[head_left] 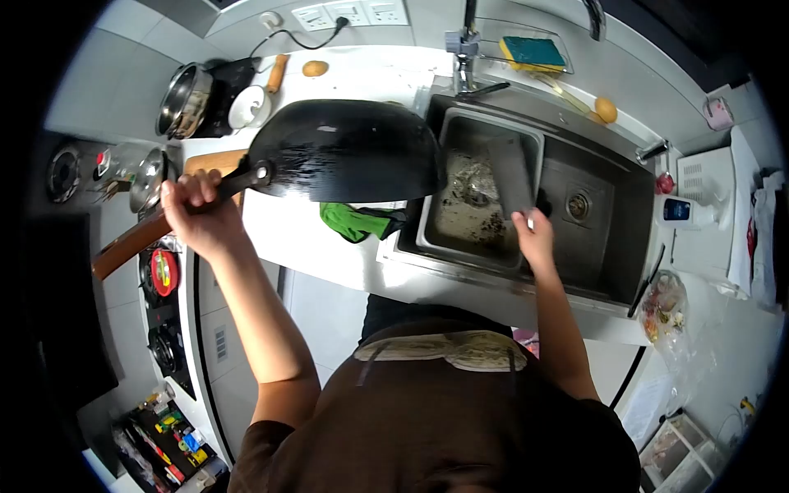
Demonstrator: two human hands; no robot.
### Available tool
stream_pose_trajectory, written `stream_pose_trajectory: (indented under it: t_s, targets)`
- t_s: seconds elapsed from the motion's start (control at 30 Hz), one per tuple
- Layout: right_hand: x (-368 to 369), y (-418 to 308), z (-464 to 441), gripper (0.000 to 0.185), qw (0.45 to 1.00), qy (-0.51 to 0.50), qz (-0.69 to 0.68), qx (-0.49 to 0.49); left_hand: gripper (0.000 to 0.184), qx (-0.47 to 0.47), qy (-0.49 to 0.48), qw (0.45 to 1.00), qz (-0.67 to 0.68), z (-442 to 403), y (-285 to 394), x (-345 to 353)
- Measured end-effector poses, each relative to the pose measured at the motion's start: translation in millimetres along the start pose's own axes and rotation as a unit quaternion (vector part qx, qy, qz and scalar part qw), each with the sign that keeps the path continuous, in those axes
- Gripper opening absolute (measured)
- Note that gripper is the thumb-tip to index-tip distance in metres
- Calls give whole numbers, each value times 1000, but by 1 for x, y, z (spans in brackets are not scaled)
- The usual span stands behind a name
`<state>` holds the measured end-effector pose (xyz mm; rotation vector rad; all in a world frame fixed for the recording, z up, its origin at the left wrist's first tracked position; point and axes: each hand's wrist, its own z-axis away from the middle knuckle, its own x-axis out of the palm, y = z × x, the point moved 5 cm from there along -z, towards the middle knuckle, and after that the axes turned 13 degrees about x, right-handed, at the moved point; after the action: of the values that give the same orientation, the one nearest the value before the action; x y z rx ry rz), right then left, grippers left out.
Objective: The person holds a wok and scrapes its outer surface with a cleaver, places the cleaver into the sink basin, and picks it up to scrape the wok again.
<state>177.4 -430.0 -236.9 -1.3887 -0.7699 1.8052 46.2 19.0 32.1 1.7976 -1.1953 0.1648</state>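
Note:
My left hand [197, 209] is wrapped round the wooden-ended handle of a large black wok [353, 152], which is lifted over the counter with its dark outer side showing. The wok's right edge reaches the left side of the sink. In my right hand [534, 234] is a flat grey blade-like piece [511, 172], blurred, held over the sink's left basin. Dark bits and wet residue lie in that metal basin [460, 230]. Below the wok, a green and black cloth [357, 220] rests on the white counter.
The faucet [463, 70] stands behind the basins, near a rack holding a sponge [532, 53]. An egg [606, 109] sits on the back ledge. At the back left are a steel pot [185, 100], a white bowl [249, 107] and a potato [315, 68]. A bottle [689, 212] stands right.

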Motion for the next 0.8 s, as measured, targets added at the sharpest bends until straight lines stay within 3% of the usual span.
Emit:
stream_pose_trajectory:
  t_s: [0.03,0.07,0.1,0.27,0.43,0.6,0.8]
  targets:
    - [-6,3,0,28,998,19,-57,-20,32,4,12,1000,-8,1,0,3]
    - [-18,-24,15,20,975,-66,-153,147,32,8,9,1000,-15,1,-1,3]
    - [-26,-49,25,12,963,-89,-223,126,32,11,6,1000,-21,1,-1,5]
    - [-34,-140,53,7,911,-116,-394,19,31,30,18,998,-59,12,2,27]
    - [-14,-213,68,6,893,-138,-424,-63,32,52,37,996,-65,18,4,32]
    - [11,-257,83,10,895,-196,-399,-35,33,54,49,995,-74,20,7,28]
    - [26,-251,90,3,903,-172,-393,-7,30,64,60,993,-81,24,8,23]
